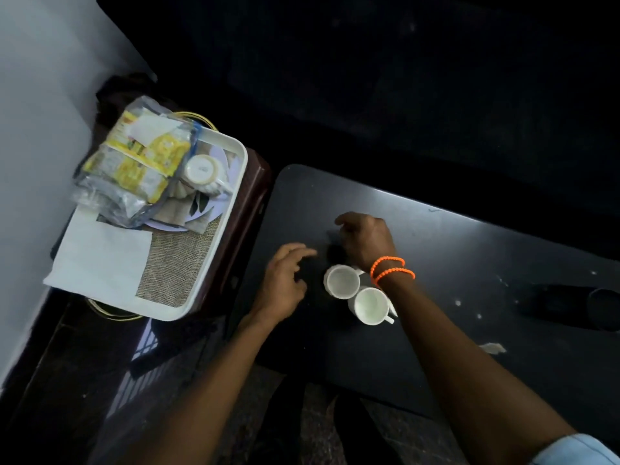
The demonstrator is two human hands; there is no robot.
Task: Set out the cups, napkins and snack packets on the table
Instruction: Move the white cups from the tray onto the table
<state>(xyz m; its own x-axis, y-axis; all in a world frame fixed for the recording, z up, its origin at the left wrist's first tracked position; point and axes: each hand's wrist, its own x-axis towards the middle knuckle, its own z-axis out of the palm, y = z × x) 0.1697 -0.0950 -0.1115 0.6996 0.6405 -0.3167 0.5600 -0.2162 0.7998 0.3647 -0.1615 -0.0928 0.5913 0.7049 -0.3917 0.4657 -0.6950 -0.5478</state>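
Cups: two white ones (341, 281) (370, 305) stand upright, touching, on the dark table (469, 263); a third cup (202, 169) lies on the white tray (214, 263) beside the bagged snack packets (134, 162). We note the left hand (285, 283) loose, fingers extended, holding nothing. Right hand (365, 239) hovers curled beyond the cups; we cannot tell its grip.

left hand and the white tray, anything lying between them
In the head view, only bare dark table lies between the left hand and the white tray.
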